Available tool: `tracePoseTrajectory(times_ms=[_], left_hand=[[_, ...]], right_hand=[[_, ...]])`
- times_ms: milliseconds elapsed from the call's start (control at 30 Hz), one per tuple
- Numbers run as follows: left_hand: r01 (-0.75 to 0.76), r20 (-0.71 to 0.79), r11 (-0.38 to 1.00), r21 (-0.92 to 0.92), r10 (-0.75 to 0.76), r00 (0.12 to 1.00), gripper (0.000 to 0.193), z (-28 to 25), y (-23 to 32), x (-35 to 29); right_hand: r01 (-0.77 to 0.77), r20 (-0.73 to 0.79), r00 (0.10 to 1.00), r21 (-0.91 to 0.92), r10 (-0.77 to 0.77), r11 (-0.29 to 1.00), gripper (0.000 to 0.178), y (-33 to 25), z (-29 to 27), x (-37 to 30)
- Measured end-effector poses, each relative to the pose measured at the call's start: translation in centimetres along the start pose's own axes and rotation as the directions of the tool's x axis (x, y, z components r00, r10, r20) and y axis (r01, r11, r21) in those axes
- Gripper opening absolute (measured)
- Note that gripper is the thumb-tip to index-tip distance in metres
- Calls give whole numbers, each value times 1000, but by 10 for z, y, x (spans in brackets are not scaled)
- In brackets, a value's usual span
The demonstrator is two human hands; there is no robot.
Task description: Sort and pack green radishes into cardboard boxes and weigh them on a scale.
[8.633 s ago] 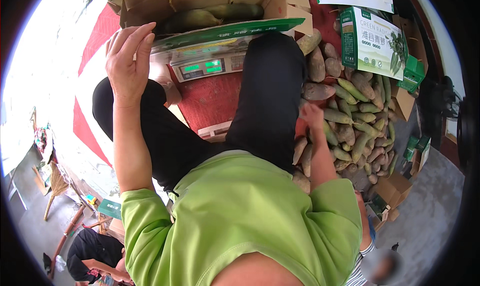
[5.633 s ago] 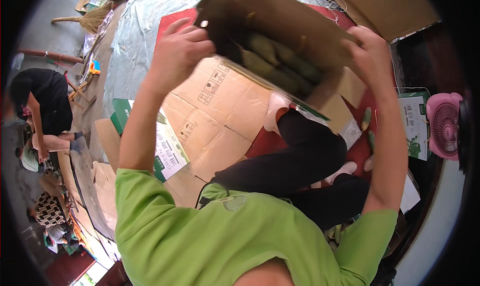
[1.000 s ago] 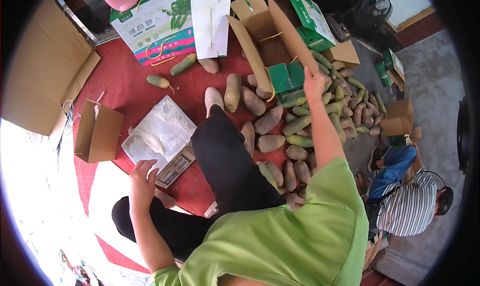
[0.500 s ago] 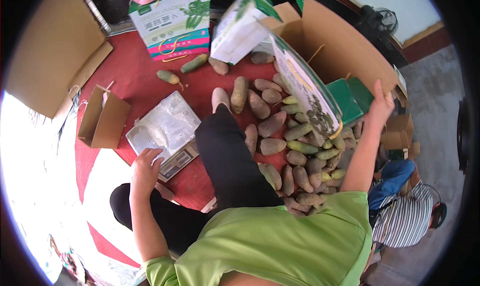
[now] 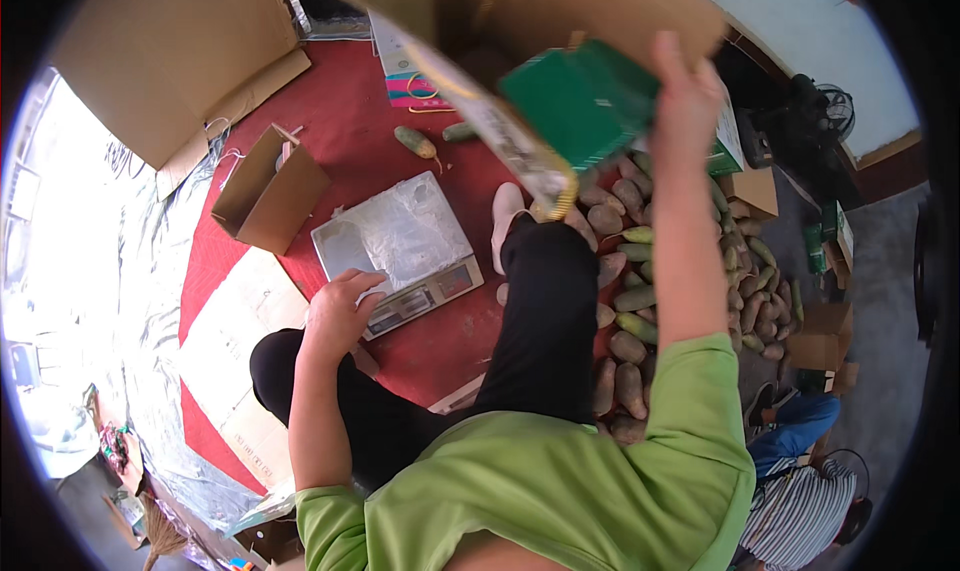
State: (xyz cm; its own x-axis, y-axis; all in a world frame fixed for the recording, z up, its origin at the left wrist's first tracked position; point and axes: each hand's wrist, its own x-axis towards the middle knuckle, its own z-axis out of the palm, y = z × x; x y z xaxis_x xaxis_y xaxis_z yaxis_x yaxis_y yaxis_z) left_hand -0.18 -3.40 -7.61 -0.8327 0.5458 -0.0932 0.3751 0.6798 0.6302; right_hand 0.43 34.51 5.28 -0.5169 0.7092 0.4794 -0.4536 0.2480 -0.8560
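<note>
My right hand (image 5: 688,96) is closed on the edge of an open cardboard gift box (image 5: 590,6), held up and tilted over the red mat. Its inside is brown, with a green flap (image 5: 580,101) folded inward and a yellow cord handle. Low on the left, my left hand (image 5: 343,306) rests by the near edge of a digital scale (image 5: 425,236), fingers loosely bent and apart, holding nothing. A clear plastic cover lies over the scale's plate. Beyond my knee spreads a pile of soil-covered radishes (image 5: 628,347), some brownish, some green.
A small open carton (image 5: 270,191) stands left of the scale. Single green radishes (image 5: 415,143) lie beyond it. Flattened cardboard (image 5: 245,356) covers the mat at left. A person in a striped shirt (image 5: 800,511) sits at lower right, near cartons (image 5: 815,336) and a black fan (image 5: 830,111).
My right hand has swung the gift box leftward and up, from above the radish pile to beyond the scale. The view has turned right. My left hand stays beside the scale.
</note>
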Motion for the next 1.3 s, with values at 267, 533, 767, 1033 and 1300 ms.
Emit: tracePoseTrajectory(times_ms=[267,533,767,1033,1300], left_hand=[[-64,105,986,-154,80,991,27,-5,-5,-6],[132,168,972,-196,-100,981,41,-6,-20,-29],[71,-38,736,-674,-130,991,48,-23,-5,-33],[-25,-210,933,-359,-54,976,64,-38,40,52],[83,-27,995,63,-82,996,34,-28,13,71]], right_hand=[[-218,13,976,7,217,976,26,70,100,-148],[-427,208,895,146,394,892,29,91,87,-262],[-292,341,878,-178,337,940,12,87,73,-244],[-376,497,758,-196,423,905,29,61,84,-310],[-232,722,579,-299,378,926,36,68,71,-316]])
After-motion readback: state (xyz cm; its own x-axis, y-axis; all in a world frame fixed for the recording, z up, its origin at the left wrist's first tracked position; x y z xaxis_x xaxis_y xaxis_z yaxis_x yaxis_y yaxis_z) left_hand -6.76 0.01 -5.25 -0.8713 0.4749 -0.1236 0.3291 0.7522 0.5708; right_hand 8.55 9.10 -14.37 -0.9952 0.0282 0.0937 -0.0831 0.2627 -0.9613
